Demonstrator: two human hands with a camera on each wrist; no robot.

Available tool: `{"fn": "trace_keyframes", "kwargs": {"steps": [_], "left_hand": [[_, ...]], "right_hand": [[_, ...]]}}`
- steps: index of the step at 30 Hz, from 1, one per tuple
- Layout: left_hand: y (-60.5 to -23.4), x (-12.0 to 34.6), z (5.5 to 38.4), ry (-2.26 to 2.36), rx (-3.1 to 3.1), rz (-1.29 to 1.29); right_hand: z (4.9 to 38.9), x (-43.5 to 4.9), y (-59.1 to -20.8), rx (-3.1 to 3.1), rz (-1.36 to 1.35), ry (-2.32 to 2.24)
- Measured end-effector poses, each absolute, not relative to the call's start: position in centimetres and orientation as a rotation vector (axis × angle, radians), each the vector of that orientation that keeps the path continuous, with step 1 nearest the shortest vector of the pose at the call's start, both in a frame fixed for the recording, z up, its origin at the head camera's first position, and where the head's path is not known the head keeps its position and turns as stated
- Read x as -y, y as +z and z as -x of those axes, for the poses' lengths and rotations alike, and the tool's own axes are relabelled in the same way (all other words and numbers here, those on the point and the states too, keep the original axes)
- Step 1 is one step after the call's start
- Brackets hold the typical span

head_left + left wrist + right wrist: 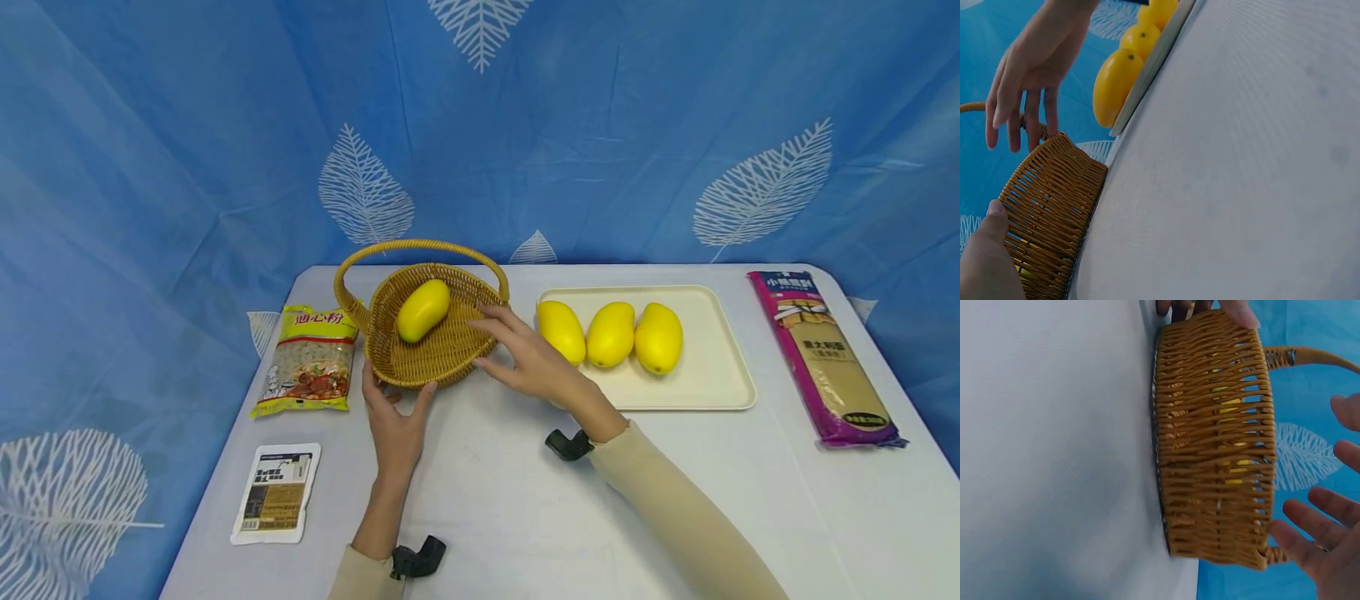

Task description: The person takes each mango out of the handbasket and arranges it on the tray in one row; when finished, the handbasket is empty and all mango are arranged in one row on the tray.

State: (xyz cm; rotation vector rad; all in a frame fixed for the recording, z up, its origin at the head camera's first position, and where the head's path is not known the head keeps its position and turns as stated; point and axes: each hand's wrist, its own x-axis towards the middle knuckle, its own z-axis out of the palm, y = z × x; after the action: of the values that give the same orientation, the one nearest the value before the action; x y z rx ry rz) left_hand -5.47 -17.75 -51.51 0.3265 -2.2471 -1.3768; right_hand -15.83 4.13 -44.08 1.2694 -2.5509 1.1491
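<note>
A brown wicker basket (442,354) with a tall arched handle stands at the back left of the table, one yellow mango (423,311) lying inside it. My left hand (397,429) holds the basket's near left side, its thumb (994,215) at the rim. Over the basket's right edge hovers my right hand (525,354), fingers spread and relaxed, with nothing in them. In the right wrist view those fingers (1316,525) are beside the rim near a handle end; whether they touch it I cannot tell. Three more mangoes (611,335) lie on a cream tray (712,367) to the right.
Left of the basket lies a yellow-topped food bag (311,362), with a small white packet (276,493) nearer the front. A purple pasta pack (828,358) lies along the right side. Blue cloth with white leaf prints (480,167) hangs behind the white table (510,517).
</note>
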Motion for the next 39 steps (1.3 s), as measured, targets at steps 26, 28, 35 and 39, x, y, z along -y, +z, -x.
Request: {"fn": "trace_keyframes", "kwargs": {"steps": [26,28,35,39], "left_hand": [[-51.6,18.0,5.7,-1.357,2.258,-0.324],[-51.7,18.0,5.7,-1.354,2.26,-0.327],[-51.7,18.0,5.7,-1.351,2.274,-0.332],[-51.7,18.1,5.7,-1.357,2.273,-0.339]], "right_hand": [[20.2,4.3,-43.9,2.99,-1.155,1.162],[20.5,4.5,-44.1,2.998,-1.166,1.158],[21.6,5.2,-44.7,3.047,-1.195,1.172],[22.0,5.5,-44.8,3.089,-1.213,1.135]]}}
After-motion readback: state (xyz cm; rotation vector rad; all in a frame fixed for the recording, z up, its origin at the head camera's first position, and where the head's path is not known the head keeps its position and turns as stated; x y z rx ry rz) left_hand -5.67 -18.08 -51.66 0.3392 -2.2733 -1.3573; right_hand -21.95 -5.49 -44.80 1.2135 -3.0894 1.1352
